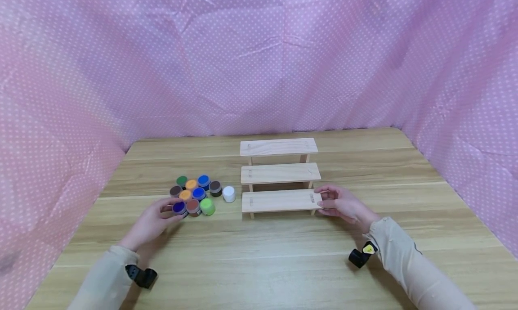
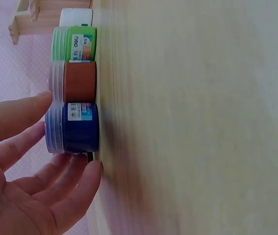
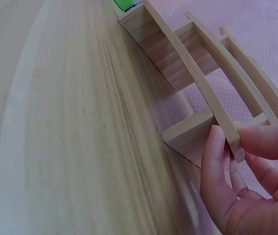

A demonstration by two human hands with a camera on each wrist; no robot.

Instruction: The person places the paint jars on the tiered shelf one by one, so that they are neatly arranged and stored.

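On a wood-grain table [image 1: 259, 260], back and side edges visible, rear edge meeting a pink dotted cloth [image 1: 259, 67]; near edge out of frame. Open room: a broad stretch of wood between the two forearms and in front of the stand; a further wide strip from the right hand to the table's right edge; a narrow gap between the white jar and the stand.

Item: three-tier wooden stand [image 1: 280, 172], stepped, upright, lowest board nearest the person, highest toward the cloth.

Item: eleven small lidded jars, standing in a close cluster left of the stand. Front row, left to right: dark blue jar [image 1: 179, 208], red-brown jar [image 1: 194, 208], light green jar [image 1: 207, 206]. Behind these, orange, blue, brown and dark green ones. White jar [image 1: 229, 194] at the cluster's right end, closest to the stand.

Left hand [image 1: 149, 222]: at the cluster's near-left corner, fingers curved about the dark blue jar, thumb tip at its lid beside the red-brown one; firmness of hold cannot be told. Jar standing on the table.

Right hand [image 1: 344, 204]: at the stand's right side, pinching the end of the lowest board between thumb and fingers.

Hands well apart, jars and stand between them.
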